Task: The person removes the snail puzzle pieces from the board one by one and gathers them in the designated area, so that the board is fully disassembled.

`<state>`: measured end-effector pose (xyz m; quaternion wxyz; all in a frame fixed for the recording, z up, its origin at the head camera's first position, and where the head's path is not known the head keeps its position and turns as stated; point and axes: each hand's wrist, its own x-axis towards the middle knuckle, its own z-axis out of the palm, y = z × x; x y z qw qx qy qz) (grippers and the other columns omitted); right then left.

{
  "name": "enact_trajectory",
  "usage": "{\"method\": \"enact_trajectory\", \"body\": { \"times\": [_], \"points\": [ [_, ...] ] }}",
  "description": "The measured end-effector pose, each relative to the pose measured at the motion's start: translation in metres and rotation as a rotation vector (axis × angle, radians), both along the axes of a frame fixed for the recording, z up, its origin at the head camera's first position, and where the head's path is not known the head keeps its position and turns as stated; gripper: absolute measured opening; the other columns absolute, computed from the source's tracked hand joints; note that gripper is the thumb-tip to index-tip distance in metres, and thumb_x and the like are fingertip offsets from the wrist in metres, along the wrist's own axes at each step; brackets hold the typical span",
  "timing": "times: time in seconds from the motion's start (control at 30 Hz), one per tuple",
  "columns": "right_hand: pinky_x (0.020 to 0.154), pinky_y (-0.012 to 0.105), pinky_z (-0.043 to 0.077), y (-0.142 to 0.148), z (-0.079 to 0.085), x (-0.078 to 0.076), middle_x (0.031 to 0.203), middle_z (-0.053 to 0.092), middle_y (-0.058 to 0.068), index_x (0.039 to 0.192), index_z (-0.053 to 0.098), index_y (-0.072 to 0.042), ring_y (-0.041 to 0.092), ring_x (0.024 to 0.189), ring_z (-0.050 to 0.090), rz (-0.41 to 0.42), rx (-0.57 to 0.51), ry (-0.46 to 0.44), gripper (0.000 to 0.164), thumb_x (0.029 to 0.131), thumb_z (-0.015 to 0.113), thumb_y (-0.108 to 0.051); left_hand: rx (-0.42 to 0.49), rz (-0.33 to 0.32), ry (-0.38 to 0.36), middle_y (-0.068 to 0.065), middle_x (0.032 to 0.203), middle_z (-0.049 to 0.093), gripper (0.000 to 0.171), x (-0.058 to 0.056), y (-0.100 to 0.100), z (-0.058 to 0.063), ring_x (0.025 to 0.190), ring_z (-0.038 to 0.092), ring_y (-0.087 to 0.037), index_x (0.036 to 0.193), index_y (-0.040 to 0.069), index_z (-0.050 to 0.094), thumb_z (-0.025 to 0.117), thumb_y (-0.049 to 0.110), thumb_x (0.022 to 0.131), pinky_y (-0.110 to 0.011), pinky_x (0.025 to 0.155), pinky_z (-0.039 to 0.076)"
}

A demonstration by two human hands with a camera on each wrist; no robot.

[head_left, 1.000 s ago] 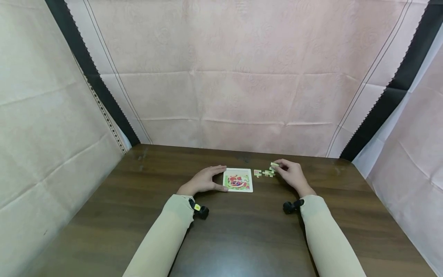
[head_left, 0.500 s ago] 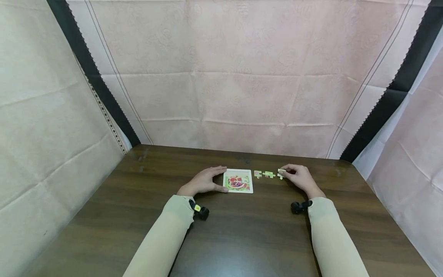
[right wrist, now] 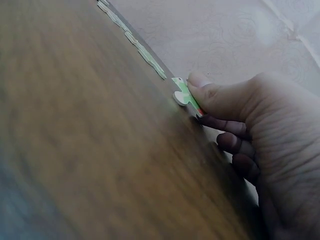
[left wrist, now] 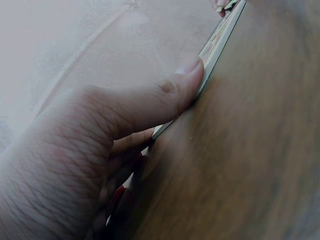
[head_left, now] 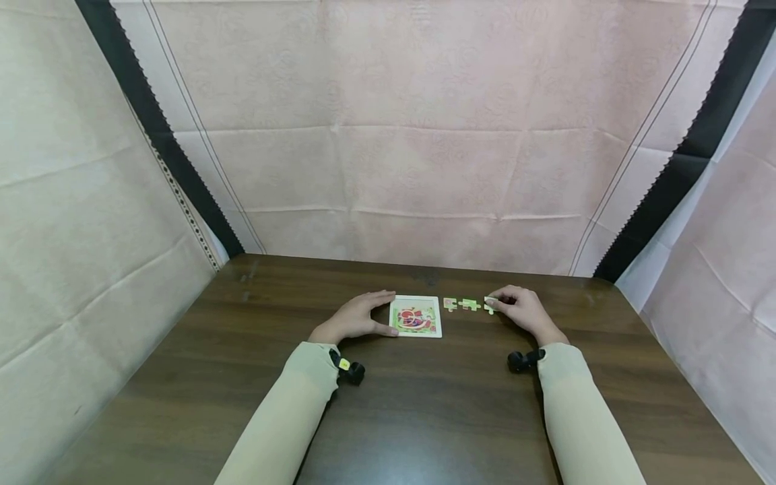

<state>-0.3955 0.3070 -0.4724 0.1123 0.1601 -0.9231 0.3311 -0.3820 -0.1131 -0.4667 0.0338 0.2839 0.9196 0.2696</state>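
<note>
My left hand point(head_left: 356, 318) holds the left side of a white-framed jigsaw board point(head_left: 418, 301) with a red and green fruit picture, its upper part bare. In the left wrist view, the left thumb point(left wrist: 187, 82) presses the board's near edge and the fingers go round behind. To the right of the board, my right hand point(head_left: 526, 313) pinches a green and white jigsaw piece point(right wrist: 183, 95) between thumb and fingertips, low at the tabletop. Two other pieces, a pinkish jigsaw piece point(head_left: 449, 304) and a green jigsaw piece point(head_left: 469, 304), lie in a row between board and right hand.
The brown wooden table point(head_left: 388, 404) stretches to a pale fabric backdrop point(head_left: 424, 168) behind it. Pale fabric also hangs on both sides, with black strips point(head_left: 164, 135) at the corners. Each wrist wears a small black camera point(head_left: 520, 362).
My right hand has moved right with its jigsaw piece, away from the two pieces in the row, then stayed nearly still over the last half second. My left hand has kept its place.
</note>
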Motion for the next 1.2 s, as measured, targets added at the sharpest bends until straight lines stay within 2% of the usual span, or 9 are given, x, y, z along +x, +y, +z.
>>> {"method": "enact_trajectory", "body": {
  "times": [0.33,0.53,0.63,0.97,1.2],
  "points": [
    [0.088,0.047,0.049,0.0009,-0.001,-0.0003,0.105,0.07,-0.001,0.102,0.078,-0.023,0.022,0.097,0.062,0.014,-0.02,-0.041,0.028,0.093,0.07,-0.048,-0.003,0.002,0.001,0.0,0.163,0.031,0.098,0.001,0.0003,0.0004,0.151,0.024,-0.028,0.157,0.025,0.039,0.077,0.067,0.077,-0.054,0.119,0.021],
    [0.086,0.045,0.046,0.0008,0.002,0.0008,0.104,0.069,0.0,0.1,0.08,-0.021,0.023,0.099,0.058,0.045,0.003,-0.024,0.012,0.094,0.074,-0.029,0.003,0.007,0.001,0.0,0.163,0.032,0.098,0.0001,0.0,-0.0003,0.151,0.024,-0.028,0.156,0.025,0.04,0.077,0.068,0.076,-0.054,0.119,0.021],
    [0.086,0.045,0.044,0.0002,0.0031,0.0016,0.103,0.069,0.0,0.1,0.081,-0.02,0.024,0.1,0.056,0.053,0.015,-0.011,0.009,0.095,0.073,-0.022,0.003,0.004,0.004,0.0,0.163,0.032,0.099,-0.0002,-0.0001,-0.0003,0.15,0.025,-0.027,0.156,0.025,0.04,0.076,0.069,0.075,-0.053,0.119,0.022],
    [0.083,0.042,0.043,-0.0027,0.002,0.0016,0.103,0.068,0.0,0.102,0.079,-0.02,0.022,0.095,0.054,0.037,0.013,-0.01,0.014,0.094,0.074,-0.03,0.01,-0.004,0.005,-0.002,0.163,0.032,0.098,0.0004,0.0002,0.0002,0.15,0.025,-0.029,0.156,0.023,0.041,0.077,0.066,0.077,-0.054,0.119,0.021],
    [0.084,0.044,0.043,-0.0025,0.002,0.0011,0.104,0.067,0.0,0.103,0.079,-0.021,0.023,0.096,0.054,0.032,0.012,-0.011,0.015,0.095,0.073,-0.031,0.003,-0.002,0.009,0.0,0.163,0.032,0.098,-0.0006,0.0001,-0.0004,0.15,0.026,-0.027,0.156,0.024,0.04,0.076,0.068,0.076,-0.054,0.119,0.023]
  ]
}}
